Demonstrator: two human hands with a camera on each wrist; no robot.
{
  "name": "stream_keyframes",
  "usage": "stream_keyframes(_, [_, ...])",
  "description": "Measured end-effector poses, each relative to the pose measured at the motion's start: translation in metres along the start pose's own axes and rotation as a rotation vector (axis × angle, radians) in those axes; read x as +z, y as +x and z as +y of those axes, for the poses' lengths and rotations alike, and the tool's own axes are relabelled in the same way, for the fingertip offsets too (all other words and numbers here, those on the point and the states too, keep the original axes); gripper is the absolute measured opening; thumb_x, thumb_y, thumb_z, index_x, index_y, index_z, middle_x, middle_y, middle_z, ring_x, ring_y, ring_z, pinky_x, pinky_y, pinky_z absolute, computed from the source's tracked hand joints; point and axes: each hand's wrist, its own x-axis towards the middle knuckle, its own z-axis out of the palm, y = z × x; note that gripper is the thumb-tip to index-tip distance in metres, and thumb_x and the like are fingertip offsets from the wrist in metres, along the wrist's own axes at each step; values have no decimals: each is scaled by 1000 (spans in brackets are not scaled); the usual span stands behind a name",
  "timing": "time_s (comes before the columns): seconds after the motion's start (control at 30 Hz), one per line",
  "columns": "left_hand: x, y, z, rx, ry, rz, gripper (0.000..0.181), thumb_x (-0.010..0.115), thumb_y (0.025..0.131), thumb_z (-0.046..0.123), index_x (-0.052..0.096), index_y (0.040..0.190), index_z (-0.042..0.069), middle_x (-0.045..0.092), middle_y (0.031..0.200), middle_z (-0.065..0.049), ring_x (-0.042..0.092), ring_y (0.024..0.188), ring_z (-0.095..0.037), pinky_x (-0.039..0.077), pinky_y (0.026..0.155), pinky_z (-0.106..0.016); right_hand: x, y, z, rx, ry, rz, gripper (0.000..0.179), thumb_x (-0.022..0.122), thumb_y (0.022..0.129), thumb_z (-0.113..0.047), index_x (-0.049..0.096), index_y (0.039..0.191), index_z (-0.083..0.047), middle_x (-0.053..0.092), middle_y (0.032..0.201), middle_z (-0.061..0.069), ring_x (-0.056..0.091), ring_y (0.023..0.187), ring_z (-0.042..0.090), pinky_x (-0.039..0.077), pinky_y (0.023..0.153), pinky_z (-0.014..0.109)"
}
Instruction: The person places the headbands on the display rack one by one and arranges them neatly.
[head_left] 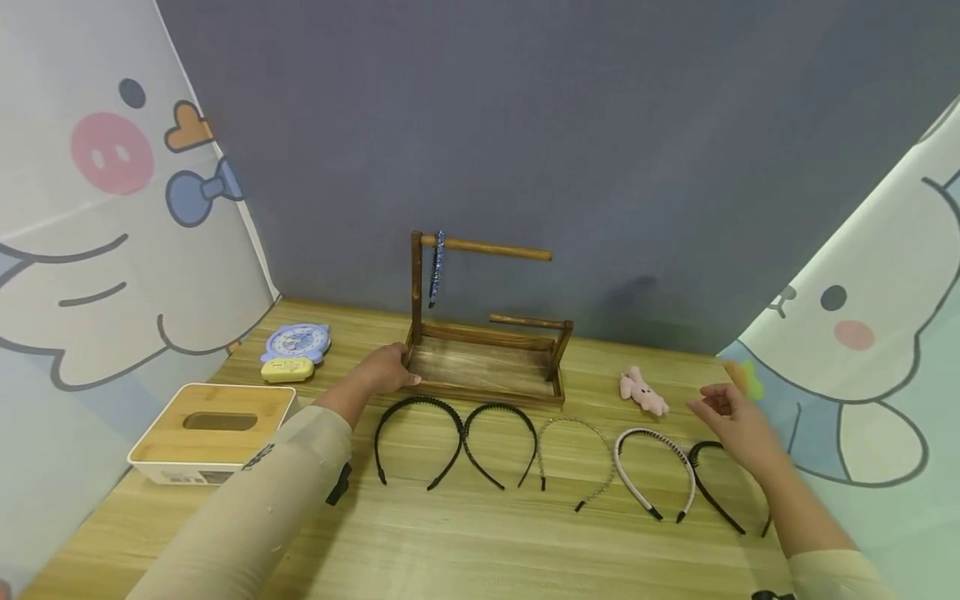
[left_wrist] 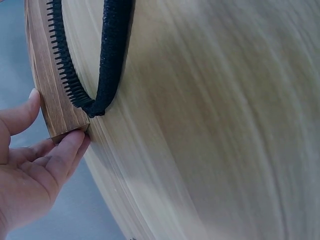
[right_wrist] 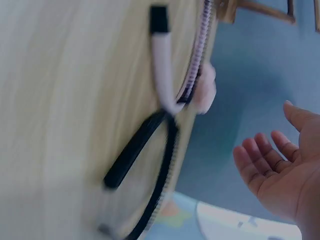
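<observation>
My left hand grips the left front corner of a brown wooden rack, thumb on one side and fingers on the other; the left wrist view shows that wooden corner close up. On the rack's upper bar hangs a blue glittery headband. My right hand is in the air above the right end of a headband row, holding nothing, its fingers loosely bent. In that row lie a black headband, a second black headband, a thin headband, a pale pink headband and a black headband, partly hidden by my right arm.
A pink plush toy lies right of the rack. At left are a blue clock, a small yellow case and a tissue box with a wooden lid. A grey wall panel stands behind the table.
</observation>
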Motion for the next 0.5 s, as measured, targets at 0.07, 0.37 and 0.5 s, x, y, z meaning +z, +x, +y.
stream_keyframes(0.07, [0, 0, -1, -2, -4, -1, 74, 67, 94, 28, 31, 149, -7, 37, 149, -30, 37, 137, -47, 35, 111, -57, -2, -3, 12, 7, -47, -12, 61, 50, 101, -43, 47, 130, 10, 58, 115, 28, 58, 101, 41, 52, 73, 43])
stream_keyframes(0.37, [1, 0, 0, 9, -12, 9, 74, 68, 93, 27, 32, 148, -8, 39, 148, -31, 37, 136, -48, 33, 112, -57, -16, -15, 65, 115, -254, -148, 72, 44, 102, -48, 45, 126, 20, 54, 117, 42, 54, 104, 57, 48, 78, 61])
stream_keyframes(0.5, [0, 0, 0, 7, -16, 8, 73, 68, 94, 26, 32, 147, -9, 39, 148, -31, 38, 136, -48, 34, 112, -57, -16, -16, 86, 122, -328, -203, 71, 48, 101, -44, 47, 120, 25, 55, 114, 44, 53, 102, 61, 47, 79, 64])
